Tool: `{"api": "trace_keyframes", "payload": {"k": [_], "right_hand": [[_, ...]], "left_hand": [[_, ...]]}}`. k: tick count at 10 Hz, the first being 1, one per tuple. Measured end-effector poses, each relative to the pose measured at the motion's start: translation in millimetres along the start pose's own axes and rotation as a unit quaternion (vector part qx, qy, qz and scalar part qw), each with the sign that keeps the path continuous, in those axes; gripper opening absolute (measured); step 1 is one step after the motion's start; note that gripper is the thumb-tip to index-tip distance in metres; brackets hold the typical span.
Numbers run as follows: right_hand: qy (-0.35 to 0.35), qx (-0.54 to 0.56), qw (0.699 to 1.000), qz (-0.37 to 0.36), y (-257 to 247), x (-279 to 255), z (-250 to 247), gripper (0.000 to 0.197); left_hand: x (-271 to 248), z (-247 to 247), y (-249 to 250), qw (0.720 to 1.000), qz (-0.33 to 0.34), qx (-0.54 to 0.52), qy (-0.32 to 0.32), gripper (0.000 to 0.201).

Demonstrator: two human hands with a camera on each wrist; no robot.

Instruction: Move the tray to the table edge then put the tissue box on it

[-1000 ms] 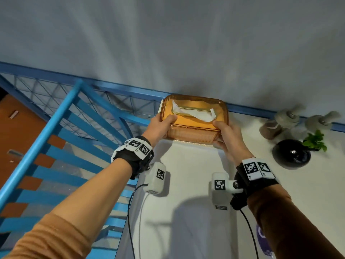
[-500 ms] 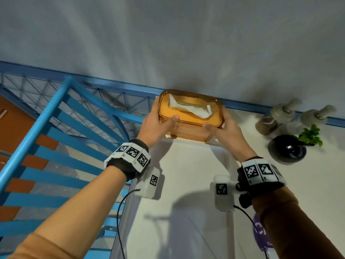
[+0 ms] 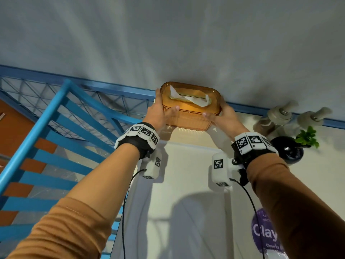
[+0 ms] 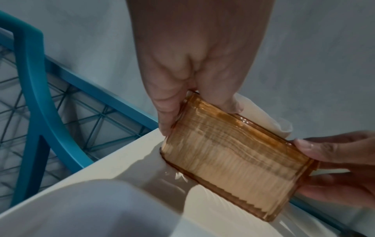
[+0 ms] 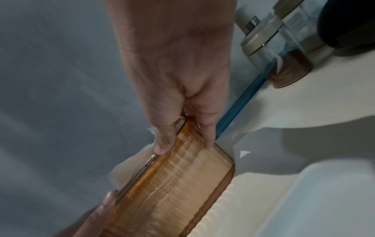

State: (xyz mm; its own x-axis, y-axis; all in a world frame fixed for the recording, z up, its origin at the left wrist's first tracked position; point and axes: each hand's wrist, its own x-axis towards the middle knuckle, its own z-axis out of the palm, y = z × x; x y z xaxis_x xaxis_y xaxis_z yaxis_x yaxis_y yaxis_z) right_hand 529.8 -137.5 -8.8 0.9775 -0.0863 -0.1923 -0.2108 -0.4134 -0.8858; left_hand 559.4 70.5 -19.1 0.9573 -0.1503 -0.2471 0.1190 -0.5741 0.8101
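An amber see-through tissue box with a white tissue poking from its top is at the far end of the white table, close to the wall. My left hand grips its left end, thumb on the front face. My right hand grips its right end the same way. In the left wrist view the tissue box looks tilted, its near bottom edge just above the surface. A white tray lies nearer to me, along the table's left edge, and its far rim ends just short of the box.
Two pump bottles and a black vase with a green plant stand at the back right. A purple-labelled pack lies at the near right. A blue slatted frame is beyond the table's left edge.
Both hands have shifted their hold on the box: fingers now wrap behind its ends with thumbs on the front. The box sits a little farther from me, nearer the wall.
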Motion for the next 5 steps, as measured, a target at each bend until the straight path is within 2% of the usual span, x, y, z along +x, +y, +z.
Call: {"api": "trace_keyframes", "payload": {"k": [2,3,4,5], "right_hand": [[-0.003,-0.003,1.0,0.028,-2,7,0,0.061],[-0.007,0.005,0.999,0.035,-5,4,2,0.068],[-0.004,-0.026,0.998,0.057,-11,-9,2,0.091],[0.028,-0.066,0.996,0.055,-25,-26,-7,0.092]], "left_hand": [[4,0,1,1.0,-0.008,-0.001,0.008,0.092],[5,-2,2,1.0,-0.016,0.0,-0.007,0.092],[-7,-5,6,1.0,-0.018,-0.017,-0.013,0.099],[-19,-10,16,0.999,-0.003,-0.026,0.041,0.1]]}}
